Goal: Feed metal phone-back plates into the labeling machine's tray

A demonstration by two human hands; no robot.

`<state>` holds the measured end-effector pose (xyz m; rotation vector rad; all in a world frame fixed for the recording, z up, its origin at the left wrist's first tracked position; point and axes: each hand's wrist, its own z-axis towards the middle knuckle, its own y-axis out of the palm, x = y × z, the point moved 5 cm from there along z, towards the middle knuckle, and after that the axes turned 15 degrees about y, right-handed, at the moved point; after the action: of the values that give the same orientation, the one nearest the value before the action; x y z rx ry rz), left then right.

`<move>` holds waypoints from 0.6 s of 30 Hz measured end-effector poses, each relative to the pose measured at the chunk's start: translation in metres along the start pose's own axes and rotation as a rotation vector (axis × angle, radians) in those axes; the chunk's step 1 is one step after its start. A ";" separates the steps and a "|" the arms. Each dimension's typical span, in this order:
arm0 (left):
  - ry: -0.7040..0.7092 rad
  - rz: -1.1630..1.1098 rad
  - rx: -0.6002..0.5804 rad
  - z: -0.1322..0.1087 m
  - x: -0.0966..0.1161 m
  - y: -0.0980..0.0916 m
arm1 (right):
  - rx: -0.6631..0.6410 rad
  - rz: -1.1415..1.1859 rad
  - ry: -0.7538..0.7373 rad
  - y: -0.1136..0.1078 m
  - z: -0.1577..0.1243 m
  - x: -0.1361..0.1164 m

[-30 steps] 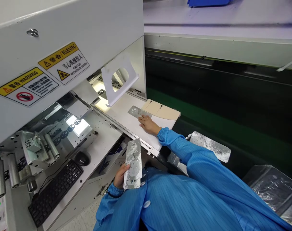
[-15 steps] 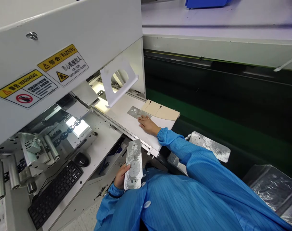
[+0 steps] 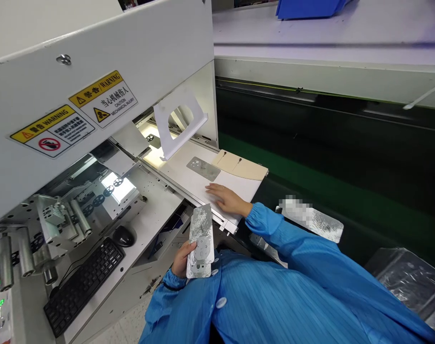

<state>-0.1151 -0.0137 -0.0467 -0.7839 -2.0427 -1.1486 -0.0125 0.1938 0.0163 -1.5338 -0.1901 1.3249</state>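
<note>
My left hand (image 3: 183,258) is closed on thin silvery panels (image 3: 202,227) shaped like phone back covers, with round camera holes. They overlap slightly, so a second edge shows at the lower end. Over the white belt (image 3: 235,184) of the machine is my right hand (image 3: 228,198), fingers stretched out and nothing held. Just beyond its fingertips, a flat grey phone-cover panel (image 3: 203,169) with a cluster of holes lies on the belt. Another panel with a dark ring pattern (image 3: 152,139) lies in the lit opening of the machine, behind a white bracket (image 3: 183,119).
A beige guide plate (image 3: 240,166) borders the belt's far side. Foil-like panels (image 3: 324,224) lie on the dark green conveyor (image 3: 292,167) at right, near a clear plastic bag (image 3: 407,277). A keyboard (image 3: 83,286) and mouse (image 3: 123,236) sit at left.
My right hand has drawn back toward me, off the panel on the belt. That panel now shows whole, slightly farther up-left. My left hand keeps its panels almost in place.
</note>
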 end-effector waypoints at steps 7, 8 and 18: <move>0.024 0.020 -0.025 0.011 0.004 0.028 | -0.091 0.046 -0.326 -0.024 -0.067 -0.048; 0.032 0.021 -0.012 0.012 0.004 0.030 | -0.062 0.063 -0.323 -0.030 -0.072 -0.047; 0.057 0.076 0.019 0.002 0.016 -0.006 | 0.506 0.151 0.218 -0.089 -0.132 -0.008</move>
<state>-0.1300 -0.0115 -0.0381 -0.8029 -1.9575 -1.0959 0.1321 0.1500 0.0674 -1.2576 0.3806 1.1936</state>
